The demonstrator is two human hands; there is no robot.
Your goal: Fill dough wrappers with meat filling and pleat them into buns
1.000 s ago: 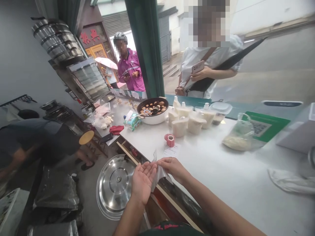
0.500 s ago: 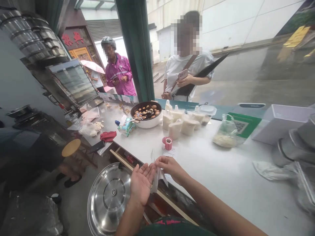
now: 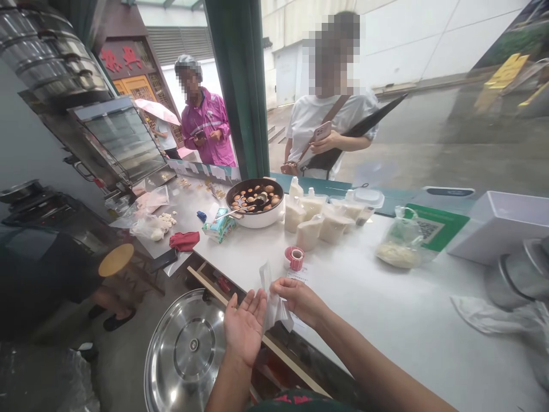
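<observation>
My right hand (image 3: 295,296) pinches a thin, translucent plastic bag (image 3: 273,312) between thumb and fingers. The bag hangs down over the counter's near edge. Palm up, my left hand (image 3: 245,326) is open with its fingers stretched out, their tips close against the bag's left side; I cannot tell whether they touch it. Just beyond my hands, a red-and-white roll of tape or labels (image 3: 295,258) stands on the counter by a printed paper slip (image 3: 298,276). Below them is an open drawer (image 3: 274,366).
A pot of eggs in dark broth (image 3: 259,217) stands at the counter's back, beside several filled pouches (image 3: 309,232). A large steel lid (image 3: 189,360) is at lower left. Two people (image 3: 208,123) stand outside. At right are a bagged pale food (image 3: 397,252) and a white box (image 3: 500,229).
The view has shifted slightly. Both hands keep nearly the same pose, and the bag between them now looks a little more spread out.
</observation>
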